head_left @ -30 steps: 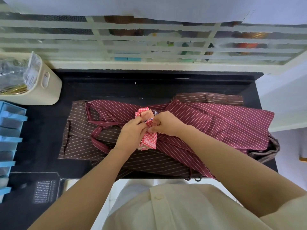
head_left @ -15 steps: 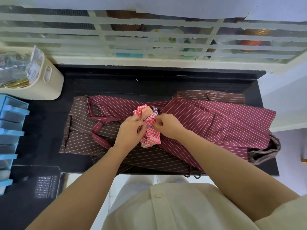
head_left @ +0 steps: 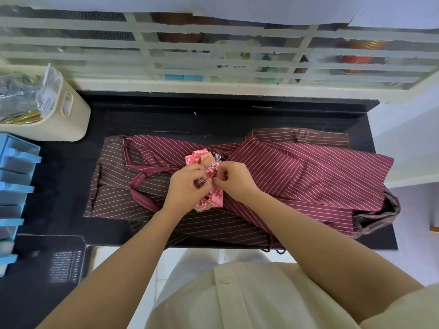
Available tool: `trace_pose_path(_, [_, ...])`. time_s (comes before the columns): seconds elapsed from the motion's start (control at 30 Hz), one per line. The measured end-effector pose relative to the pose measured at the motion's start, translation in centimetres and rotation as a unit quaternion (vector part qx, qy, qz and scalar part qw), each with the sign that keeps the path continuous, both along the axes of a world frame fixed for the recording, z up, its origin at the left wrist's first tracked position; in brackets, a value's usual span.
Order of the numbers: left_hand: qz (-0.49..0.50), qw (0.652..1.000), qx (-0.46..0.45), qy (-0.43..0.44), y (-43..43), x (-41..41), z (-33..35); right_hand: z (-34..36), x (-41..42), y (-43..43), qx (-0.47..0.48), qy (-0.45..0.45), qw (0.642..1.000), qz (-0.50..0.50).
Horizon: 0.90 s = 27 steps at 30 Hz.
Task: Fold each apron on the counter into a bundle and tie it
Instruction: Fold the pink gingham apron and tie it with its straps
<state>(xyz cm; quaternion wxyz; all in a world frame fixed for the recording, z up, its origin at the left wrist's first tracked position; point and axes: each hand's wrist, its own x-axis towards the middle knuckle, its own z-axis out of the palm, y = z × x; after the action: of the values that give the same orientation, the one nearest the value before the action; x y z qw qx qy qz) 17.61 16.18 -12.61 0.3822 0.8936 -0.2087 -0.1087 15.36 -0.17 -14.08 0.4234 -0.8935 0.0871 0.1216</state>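
A small red-and-white checked apron bundle (head_left: 209, 184) lies on top of a spread maroon striped apron (head_left: 297, 172), which overlaps a brown striped apron (head_left: 111, 184) on the black counter (head_left: 213, 117). My left hand (head_left: 186, 186) pinches the bundle's dark striped tie at its left side. My right hand (head_left: 235, 179) pinches the same tie from the right, fingers curled. The two hands meet over the bundle's middle and hide most of it.
A cream bin (head_left: 47, 110) with plastic bags stands at the back left. Blue drawer units (head_left: 14, 193) line the left edge. A barred window (head_left: 213, 48) runs behind the counter. A brown apron's edge (head_left: 380, 214) hangs off the right end.
Both hands have drawn closer together over the checked bundle, working the dark striped tie, and the bundle looks tighter and more bunched.
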Motion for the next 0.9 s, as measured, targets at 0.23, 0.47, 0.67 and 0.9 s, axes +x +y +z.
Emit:
trace_pose_path(0.23, [0.097, 0.98, -0.029, 0.171, 0.5, 0.6, -0.6, -0.3, 0.3, -0.1, 0.07, 0.038, 0.997, 0.008])
trace_pose_path(0.47, [0.099, 0.981, -0.001, 0.168, -0.1, 0.1, -0.2, 0.2, 0.3, -1.0, 0.147, 0.108, 0.983, 0.028])
trace_pose_path(0.67, [0.064, 0.99, 0.049, 0.116, 0.0, -0.3, -0.2, 0.1, -0.3, 0.0, 0.134, 0.053, 0.989, -0.021])
trace_pose_path(0.9, [0.01, 0.995, 0.077, 0.066, 0.1, -0.7, -0.9, 1.1, -0.5, 0.8, 0.195, 0.011, 0.98, 0.019])
